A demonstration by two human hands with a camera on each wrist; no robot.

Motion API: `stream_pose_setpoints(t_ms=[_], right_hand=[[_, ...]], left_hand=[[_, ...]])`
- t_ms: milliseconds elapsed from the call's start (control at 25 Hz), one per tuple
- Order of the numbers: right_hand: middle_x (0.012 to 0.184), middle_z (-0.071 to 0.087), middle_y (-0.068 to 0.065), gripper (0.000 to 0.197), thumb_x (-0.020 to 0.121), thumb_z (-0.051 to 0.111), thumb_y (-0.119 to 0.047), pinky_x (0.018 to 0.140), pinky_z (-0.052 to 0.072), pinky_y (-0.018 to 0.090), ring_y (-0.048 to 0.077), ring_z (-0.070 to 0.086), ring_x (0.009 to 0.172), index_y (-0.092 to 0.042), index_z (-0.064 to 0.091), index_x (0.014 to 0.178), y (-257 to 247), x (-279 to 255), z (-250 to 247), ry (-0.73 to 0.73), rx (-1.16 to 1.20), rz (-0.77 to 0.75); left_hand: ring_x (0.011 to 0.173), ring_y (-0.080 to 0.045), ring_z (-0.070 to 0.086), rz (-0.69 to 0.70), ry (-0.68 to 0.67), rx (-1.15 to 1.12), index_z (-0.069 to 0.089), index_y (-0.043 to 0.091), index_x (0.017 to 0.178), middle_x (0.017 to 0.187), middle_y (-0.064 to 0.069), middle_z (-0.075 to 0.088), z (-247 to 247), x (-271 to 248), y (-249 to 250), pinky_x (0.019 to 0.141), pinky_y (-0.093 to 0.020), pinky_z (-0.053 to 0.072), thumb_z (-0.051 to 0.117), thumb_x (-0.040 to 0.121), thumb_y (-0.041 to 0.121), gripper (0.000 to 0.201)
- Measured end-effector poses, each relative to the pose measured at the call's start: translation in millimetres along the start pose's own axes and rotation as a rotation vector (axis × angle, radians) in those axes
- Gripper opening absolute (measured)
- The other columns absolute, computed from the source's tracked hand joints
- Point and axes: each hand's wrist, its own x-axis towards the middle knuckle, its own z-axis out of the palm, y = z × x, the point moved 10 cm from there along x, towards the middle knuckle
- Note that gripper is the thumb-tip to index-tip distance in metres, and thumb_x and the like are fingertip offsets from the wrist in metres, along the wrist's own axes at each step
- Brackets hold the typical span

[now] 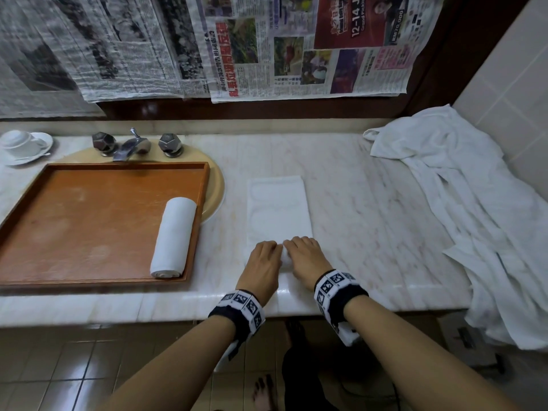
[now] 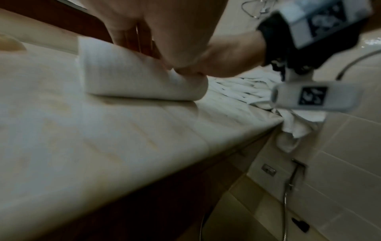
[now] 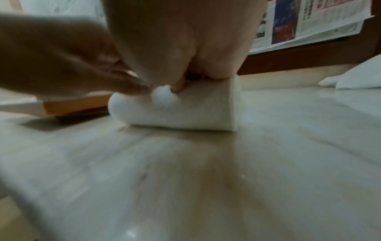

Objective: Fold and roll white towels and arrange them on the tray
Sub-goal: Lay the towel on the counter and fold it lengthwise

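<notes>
Left hand (image 1: 264, 264) and right hand (image 1: 305, 258) were set side by side, fingers curled over the rolled near end of the folded towel (image 1: 278, 207); its flat part was stretched away beyond the fingertips. A finished roll (image 1: 174, 236) was seen on the tray (image 1: 74, 221), left of the hands. "12-14" was legible on newspaper (image 1: 360, 20) ahead.

We cannot see the fingertips of either the left hand (image 1: 264, 264) or right hand (image 1: 307, 256) in the head view; they hide the near end of the folded towel (image 1: 278, 207), and both wrist views are blurred
</notes>
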Motion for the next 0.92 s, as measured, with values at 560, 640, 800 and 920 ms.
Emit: stream_pose_setpoints(t_ms=[560, 640, 800, 920], right_hand=[[0.131, 0.048, 0.005, 0.043, 0.091, 0.044, -0.007, 0.109, 0.022, 0.036, 0.024, 0.041, 0.125, -0.013, 0.045, 0.134, 9, 0, 6, -0.016, 0.030, 0.077], [0.127, 0.051, 0.003, 0.034, 0.096, 0.042, -0.014, 0.105, 0.025, 0.034, 0.023, 0.044, 0.121, -0.017, 0.048, 0.129, 13, -1, 12, -0.077, 0.019, 0.124], [0.140, 0.042, 0.008, 0.046, 0.094, 0.045, -0.008, 0.114, 0.018, 0.037, 0.025, 0.035, 0.131, -0.010, 0.039, 0.139, 7, -15, 9, 0.001, 0.041, 0.120], [0.146, 0.034, 0.013, 0.058, 0.090, 0.043, -0.001, 0.120, 0.007, 0.045, 0.029, 0.029, 0.138, -0.002, 0.030, 0.146, -3, -26, 7, 0.071, 0.000, 0.060]], left_hand=[[0.101, -0.030, 0.054, 0.000, -0.020, 0.069, 0.060, 0.001, 0.112, 0.110, -0.014, 0.058, -5, 10, 6, 0.093, -0.034, 0.045, 0.062, 0.070, -0.010, 0.044], [0.098, -0.031, 0.054, 0.100, 0.066, 0.083, 0.059, -0.001, 0.115, 0.109, -0.016, 0.058, 0, -11, 17, 0.094, -0.037, 0.044, 0.058, 0.070, -0.009, 0.045], [0.101, -0.032, 0.052, 0.133, 0.010, 0.134, 0.061, -0.003, 0.116, 0.111, -0.017, 0.059, 10, -15, 14, 0.097, -0.041, 0.044, 0.034, 0.076, 0.001, 0.048], [0.089, -0.028, 0.060, 0.138, -0.026, 0.104, 0.067, 0.001, 0.104, 0.099, -0.012, 0.064, 5, 7, 11, 0.088, -0.035, 0.051, 0.054, 0.067, -0.002, 0.040]])
